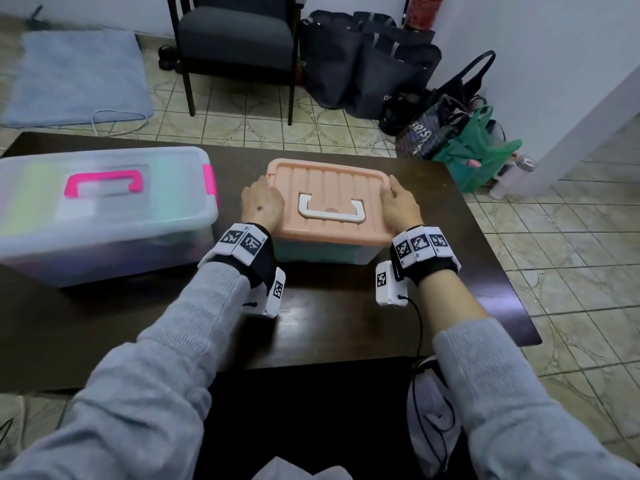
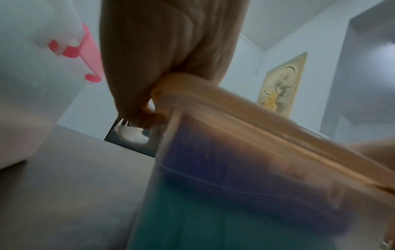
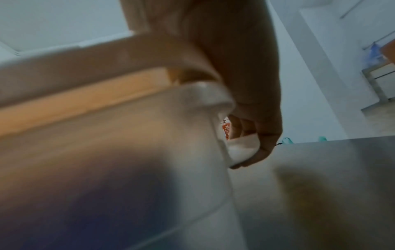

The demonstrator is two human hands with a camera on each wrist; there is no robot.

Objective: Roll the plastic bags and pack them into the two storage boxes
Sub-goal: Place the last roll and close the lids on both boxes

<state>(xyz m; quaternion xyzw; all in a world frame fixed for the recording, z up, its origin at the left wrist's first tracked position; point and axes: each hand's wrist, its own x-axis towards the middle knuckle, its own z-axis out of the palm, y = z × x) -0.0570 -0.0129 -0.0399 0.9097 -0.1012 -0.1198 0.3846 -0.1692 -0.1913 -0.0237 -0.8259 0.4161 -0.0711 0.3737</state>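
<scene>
On the dark desk stands the smaller storage box, closed under its peach lid with a white handle, and a hand grips each short end of it. From the head view the left hand and right hand show only their backs; the fingers drop out of sight over the lid's edges. The left wrist view fills that in: the fingers curl under the peach rim at the box's corner, though the picture is blurred and the fingertips are hard to separate. The right wrist view shows the right hand's fingers hooked round a pale latch on the box's end, equally soft in focus. Through the box's cloudy wall the wrist views give dark blue and green shapes, too smeared to make out as bags. To the left, just beside it and apart from both hands, sits the larger clear box, lid on, with a pink handle and a pink clasp; its contents read only as pale green and white blurs. Beyond the desk, a dark chair and several bags stand on the tiled floor.
</scene>
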